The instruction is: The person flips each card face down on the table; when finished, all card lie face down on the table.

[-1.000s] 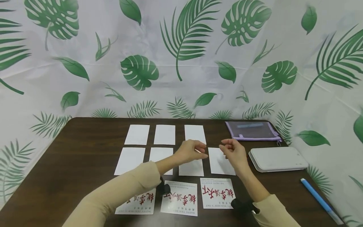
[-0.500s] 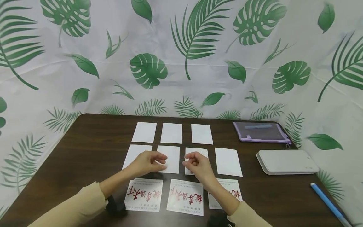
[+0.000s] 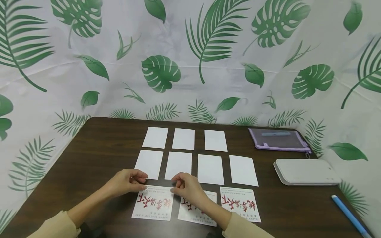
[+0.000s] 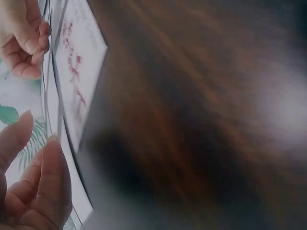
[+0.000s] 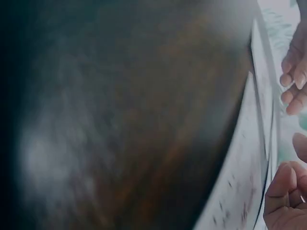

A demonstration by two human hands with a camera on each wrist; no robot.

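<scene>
My left hand (image 3: 126, 181) is at the far-left corner of a white card with red Chinese characters (image 3: 153, 203). Its thumb and fingertips are apart with nothing between them, as the left wrist view shows at the hand (image 4: 41, 182). Across from it, my right hand (image 3: 189, 188) has loosely bent fingers at the same card's far-right corner and holds nothing; in the right wrist view its fingers (image 5: 283, 191) are spread from the thumb. My right forearm partly covers a second printed card (image 3: 197, 216). A third printed card (image 3: 240, 205) lies to its right.
Beyond the printed cards, blank white cards lie in two rows, among them a near one (image 3: 210, 169) and a far one (image 3: 183, 138). On the right are a purple-edged mesh pouch (image 3: 279, 140), a white flat case (image 3: 308, 172) and a blue pen (image 3: 349, 215).
Both hands have moved left and nearer, from over the blank cards to the left printed card. The third far blank card has come into full view. The camera view has shifted slightly.
</scene>
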